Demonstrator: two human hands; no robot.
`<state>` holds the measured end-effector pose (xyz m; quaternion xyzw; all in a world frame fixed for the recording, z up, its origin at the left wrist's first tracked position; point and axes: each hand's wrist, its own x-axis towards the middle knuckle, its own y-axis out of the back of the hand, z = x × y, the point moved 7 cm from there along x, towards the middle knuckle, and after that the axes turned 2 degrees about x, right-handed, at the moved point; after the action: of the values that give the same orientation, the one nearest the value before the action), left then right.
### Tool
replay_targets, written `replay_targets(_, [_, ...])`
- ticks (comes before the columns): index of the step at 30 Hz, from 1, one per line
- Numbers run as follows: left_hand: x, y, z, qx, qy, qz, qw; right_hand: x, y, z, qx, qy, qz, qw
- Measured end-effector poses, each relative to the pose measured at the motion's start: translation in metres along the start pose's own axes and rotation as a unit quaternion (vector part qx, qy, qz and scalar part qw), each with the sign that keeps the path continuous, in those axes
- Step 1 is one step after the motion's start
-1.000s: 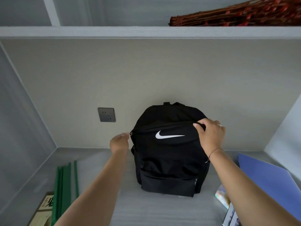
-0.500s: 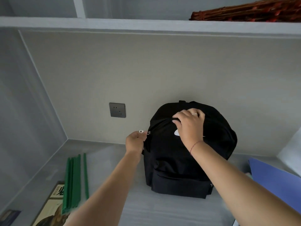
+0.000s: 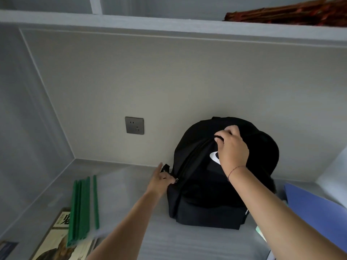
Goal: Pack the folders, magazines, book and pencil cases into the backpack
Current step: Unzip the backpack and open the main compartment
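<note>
at far left, one printed magazine (image 3: 54,243) flat on the bench (image 3: 127,186), green folders (image 3: 80,211) lying over it, count blurred. open bench between these and one black backpack (image 3: 206,201), upright against the back wall, inside hidden. left hand (image 3: 161,180) grip pinched on the zipper pull (image 3: 176,180) low on its side; right hand (image 3: 232,149) grip clamped on the top fabric. one blue folder (image 3: 317,212) at the right edge.

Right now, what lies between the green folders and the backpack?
Head view: only bare desk between green folders and backpack, crossed by the left hand at the zipper.
</note>
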<state>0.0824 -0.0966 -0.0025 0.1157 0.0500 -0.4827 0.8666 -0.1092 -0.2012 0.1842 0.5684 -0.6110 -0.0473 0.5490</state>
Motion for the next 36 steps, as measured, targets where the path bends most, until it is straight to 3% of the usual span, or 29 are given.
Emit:
replay_targets(3, [0.000, -0.025, 0.024, 0.114, -0.036, -0.086, 0.989, 0.012, 0.005, -0.001, 0.010, -0.036, -0.010, 0.999])
replay_targets(6, [-0.014, -0.048, 0.016, 0.120, -0.002, -0.107, 0.987, 0.020, 0.008, -0.006, 0.043, -0.023, -0.040, 0.998])
replay_targets(9, [-0.038, -0.079, 0.005, 0.136, 0.011, -0.167, 0.977, 0.016, 0.001, -0.008, 0.152, -0.039, -0.117, 0.981])
replay_targets(11, [-0.064, -0.109, 0.000, 0.175, 0.003, -0.258, 0.950, 0.005, -0.003, -0.007, 0.201, -0.059, -0.147, 0.967])
replay_targets(14, [-0.099, -0.116, 0.001, 0.245, -0.003, -0.394, 0.886, -0.007, 0.008, -0.002, 0.216, -0.036, -0.097, 0.971])
replay_targets(16, [-0.109, -0.094, 0.031, 0.186, -0.017, -0.455, 0.871, -0.012, 0.018, 0.001, 0.241, -0.009, -0.085, 0.967])
replay_targets(17, [-0.107, -0.076, 0.055, 0.125, -0.033, -0.437, 0.890, -0.014, 0.021, 0.000, 0.259, 0.002, -0.093, 0.961])
replay_targets(18, [-0.096, -0.054, 0.082, 0.055, -0.057, -0.367, 0.927, -0.015, 0.021, 0.000, 0.284, 0.004, -0.109, 0.953])
replay_targets(20, [-0.062, 0.003, 0.126, -0.026, -0.109, -0.087, 0.990, -0.019, 0.016, -0.001, 0.342, -0.020, -0.158, 0.926])
replay_targets(21, [-0.051, 0.028, 0.139, -0.024, -0.128, 0.054, 0.990, -0.021, 0.012, -0.001, 0.371, -0.039, -0.179, 0.910])
replay_targets(22, [-0.043, 0.044, 0.147, -0.006, -0.135, 0.146, 0.980, -0.023, 0.010, -0.001, 0.392, -0.056, -0.189, 0.898])
replay_targets(23, [-0.037, 0.050, 0.152, 0.016, -0.123, 0.186, 0.975, -0.023, 0.008, 0.001, 0.402, -0.071, -0.195, 0.892])
replay_targets(27, [-0.011, 0.046, 0.150, 0.191, -0.049, 0.148, 0.969, -0.024, 0.008, 0.003, 0.436, -0.091, -0.239, 0.863])
replay_targets(30, [-0.011, 0.041, 0.167, 0.272, -0.111, 0.140, 0.946, -0.024, 0.018, -0.001, 0.393, -0.041, -0.268, 0.879])
replay_targets(36, [-0.018, 0.004, 0.192, 0.338, -0.209, 0.015, 0.917, -0.034, 0.032, -0.013, 0.344, 0.055, -0.341, 0.873])
